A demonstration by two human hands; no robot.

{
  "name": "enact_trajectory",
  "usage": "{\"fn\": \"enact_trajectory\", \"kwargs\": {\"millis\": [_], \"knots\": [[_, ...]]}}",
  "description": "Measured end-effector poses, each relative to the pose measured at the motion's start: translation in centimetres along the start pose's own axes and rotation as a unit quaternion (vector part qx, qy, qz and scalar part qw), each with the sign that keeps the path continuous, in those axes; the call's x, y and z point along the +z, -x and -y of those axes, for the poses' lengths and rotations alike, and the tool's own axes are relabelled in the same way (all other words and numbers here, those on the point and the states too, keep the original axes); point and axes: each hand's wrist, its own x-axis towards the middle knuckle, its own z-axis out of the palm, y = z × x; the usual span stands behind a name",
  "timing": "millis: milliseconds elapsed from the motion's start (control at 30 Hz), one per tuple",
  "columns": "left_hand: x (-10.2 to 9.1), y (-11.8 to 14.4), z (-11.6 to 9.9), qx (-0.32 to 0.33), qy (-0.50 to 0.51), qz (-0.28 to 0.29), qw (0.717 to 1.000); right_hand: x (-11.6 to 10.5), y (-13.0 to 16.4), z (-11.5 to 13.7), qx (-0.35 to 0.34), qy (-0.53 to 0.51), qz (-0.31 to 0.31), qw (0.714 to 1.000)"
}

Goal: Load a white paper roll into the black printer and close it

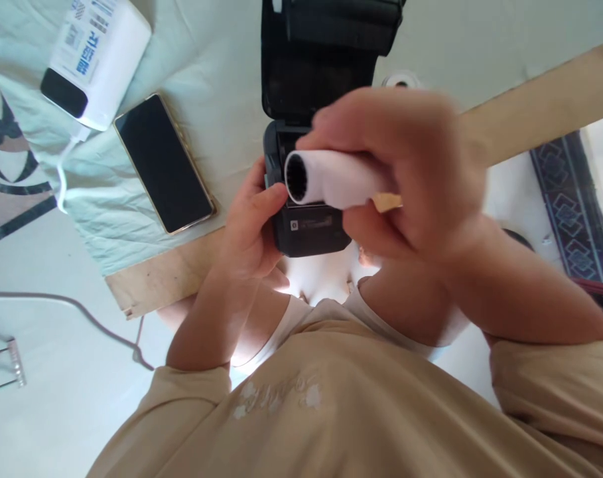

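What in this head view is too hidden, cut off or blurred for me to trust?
- Printer paper bay: head view, hidden behind the roll and right hand.
- Printer lid: top cut off by the upper edge.
- Right hand: motion-blurred, finger positions unclear.
- Printer label: too small to read.
- Left hand: fingers behind the printer hidden.
- Power bank: print too small to read.

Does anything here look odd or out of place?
Nothing looks spilled or broken. The black printer sits with its lid open, steadied by the left hand, while the right hand holds a white paper roll above it.
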Motion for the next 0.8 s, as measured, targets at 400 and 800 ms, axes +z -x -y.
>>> {"fn": "enact_trajectory", "kwargs": {"millis": [400,800], "knots": [[-0.4,0.0,0.0,-0.015,0.001,0.015,1.0,0.2,-2.1,-0.8,-0.089,0.072,-0.112,0.987],[-0.4,0.0,0.1,-0.014,0.007,0.017,1.0,0.8,-2.2,-2.2,-0.107,0.119,-0.075,0.984]]}}
